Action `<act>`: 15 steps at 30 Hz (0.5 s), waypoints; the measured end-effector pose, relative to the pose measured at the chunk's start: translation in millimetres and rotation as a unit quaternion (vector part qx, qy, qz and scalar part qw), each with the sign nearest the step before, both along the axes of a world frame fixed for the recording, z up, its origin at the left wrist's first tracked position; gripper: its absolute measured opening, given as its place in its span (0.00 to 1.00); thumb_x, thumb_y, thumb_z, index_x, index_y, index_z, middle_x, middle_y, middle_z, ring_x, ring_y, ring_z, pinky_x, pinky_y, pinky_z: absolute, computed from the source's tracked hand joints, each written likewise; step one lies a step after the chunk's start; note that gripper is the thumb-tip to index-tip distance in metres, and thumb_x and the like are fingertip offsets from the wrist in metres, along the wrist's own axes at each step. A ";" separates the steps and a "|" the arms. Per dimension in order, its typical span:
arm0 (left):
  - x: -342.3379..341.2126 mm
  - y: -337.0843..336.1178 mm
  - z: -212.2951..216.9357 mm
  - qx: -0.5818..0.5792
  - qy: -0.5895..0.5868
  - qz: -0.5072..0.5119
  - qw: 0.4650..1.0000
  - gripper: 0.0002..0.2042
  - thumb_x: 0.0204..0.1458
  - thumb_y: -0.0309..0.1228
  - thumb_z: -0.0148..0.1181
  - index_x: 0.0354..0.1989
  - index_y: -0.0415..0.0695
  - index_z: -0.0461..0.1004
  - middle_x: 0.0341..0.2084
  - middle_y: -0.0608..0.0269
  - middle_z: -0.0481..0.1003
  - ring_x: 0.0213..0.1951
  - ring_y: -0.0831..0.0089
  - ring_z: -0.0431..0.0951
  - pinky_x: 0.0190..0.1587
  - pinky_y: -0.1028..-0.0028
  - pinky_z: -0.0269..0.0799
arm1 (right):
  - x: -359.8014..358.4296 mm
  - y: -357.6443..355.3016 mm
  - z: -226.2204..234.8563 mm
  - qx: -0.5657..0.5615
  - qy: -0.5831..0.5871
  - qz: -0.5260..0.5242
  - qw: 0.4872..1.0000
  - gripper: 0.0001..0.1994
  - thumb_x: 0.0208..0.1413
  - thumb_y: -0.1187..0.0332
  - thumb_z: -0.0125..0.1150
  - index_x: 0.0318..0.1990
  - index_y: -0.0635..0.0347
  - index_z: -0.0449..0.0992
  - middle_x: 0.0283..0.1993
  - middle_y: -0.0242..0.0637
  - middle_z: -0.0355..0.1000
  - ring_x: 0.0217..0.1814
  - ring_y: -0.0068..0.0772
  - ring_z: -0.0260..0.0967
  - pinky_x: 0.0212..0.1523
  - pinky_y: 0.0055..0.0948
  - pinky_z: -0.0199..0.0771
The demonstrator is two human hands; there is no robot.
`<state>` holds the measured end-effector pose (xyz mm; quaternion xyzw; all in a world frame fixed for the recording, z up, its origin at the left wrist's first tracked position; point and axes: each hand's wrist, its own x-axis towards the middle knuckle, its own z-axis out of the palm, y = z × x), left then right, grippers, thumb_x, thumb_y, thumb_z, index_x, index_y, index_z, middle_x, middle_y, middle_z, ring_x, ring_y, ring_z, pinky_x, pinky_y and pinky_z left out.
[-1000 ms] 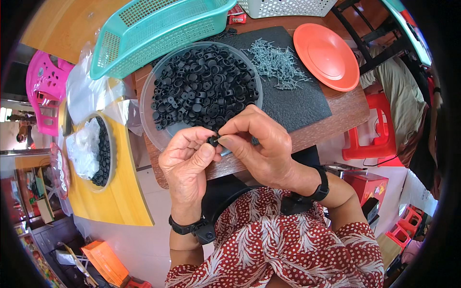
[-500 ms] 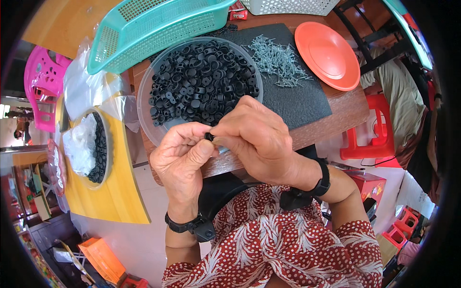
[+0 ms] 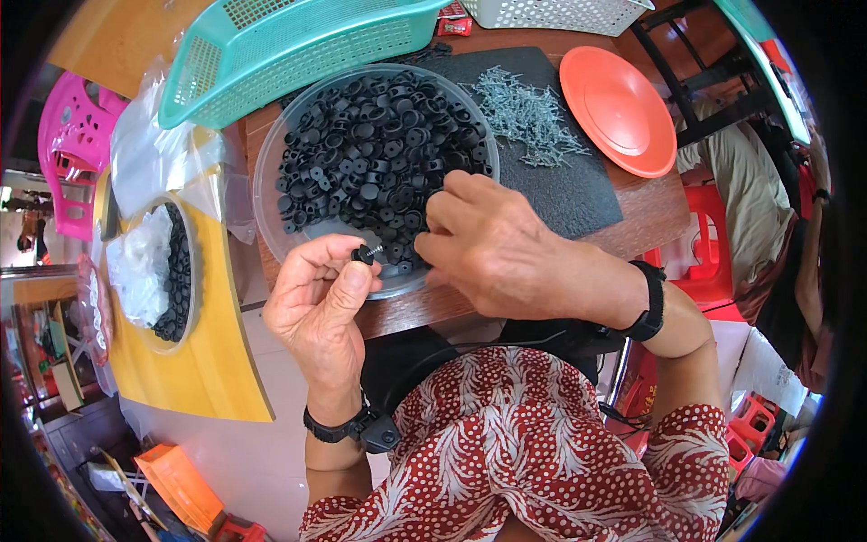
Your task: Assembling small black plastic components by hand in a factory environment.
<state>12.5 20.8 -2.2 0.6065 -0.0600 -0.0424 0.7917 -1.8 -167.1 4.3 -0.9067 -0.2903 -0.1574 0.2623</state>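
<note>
Between thumb and fingers, my left hand [image 3: 318, 303] pinches a small round black plastic piece [image 3: 362, 256]. A thin metal screw [image 3: 375, 249] sticks out of it toward the right. My right hand [image 3: 501, 253] is apart from that piece, over the near right part of a clear round tub [image 3: 269, 203]. Its fingers are curled together, and whether they hold anything is hidden. The tub is heaped with small black plastic pieces [image 3: 379, 149]. Beyond my right hand, a pile of silvery screws [image 3: 528, 117] lies on a dark mat [image 3: 569, 194].
A green basket [image 3: 316, 68] stands behind the tub, near a white basket [image 3: 560, 14]. An orange plate [image 3: 619, 111] lies at the right. On a yellow board [image 3: 212, 361] at left, another tub [image 3: 196, 271] holds black pieces and a plastic bag [image 3: 144, 271]. Red stools [image 3: 709, 239] stand at right.
My hands were together at the small black piece. Now my right hand has moved off to the right, and my left hand has shifted slightly left, with the screw in the piece showing.
</note>
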 end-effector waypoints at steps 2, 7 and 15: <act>0.4 1.4 -1.7 0.001 0.001 0.002 1.000 0.11 0.47 0.24 0.63 0.37 0.34 0.71 0.27 0.60 0.74 0.27 0.76 0.74 0.30 0.81 0.71 | -0.3 3.4 3.6 -0.083 0.003 0.018 0.996 0.06 0.27 0.70 0.60 0.17 0.61 0.71 0.23 0.37 0.62 0.32 0.37 0.60 0.30 0.31 0.60; -0.3 2.7 -2.2 0.005 0.005 0.000 1.000 0.11 0.47 0.24 0.63 0.36 0.33 0.71 0.28 0.61 0.74 0.27 0.77 0.74 0.30 0.81 0.71 | -1.2 5.8 0.3 -0.089 0.002 0.038 0.995 0.06 0.27 0.70 0.60 0.16 0.60 0.70 0.23 0.37 0.61 0.33 0.36 0.59 0.30 0.29 0.57; 0.5 2.9 -3.7 0.004 -0.001 -0.003 1.000 0.11 0.47 0.24 0.63 0.37 0.34 0.71 0.28 0.60 0.74 0.27 0.77 0.75 0.30 0.81 0.71 | -5.9 7.6 -17.1 0.039 -0.016 0.012 0.999 0.08 0.28 0.73 0.58 0.18 0.60 0.65 0.23 0.37 0.60 0.31 0.38 0.58 0.30 0.31 0.59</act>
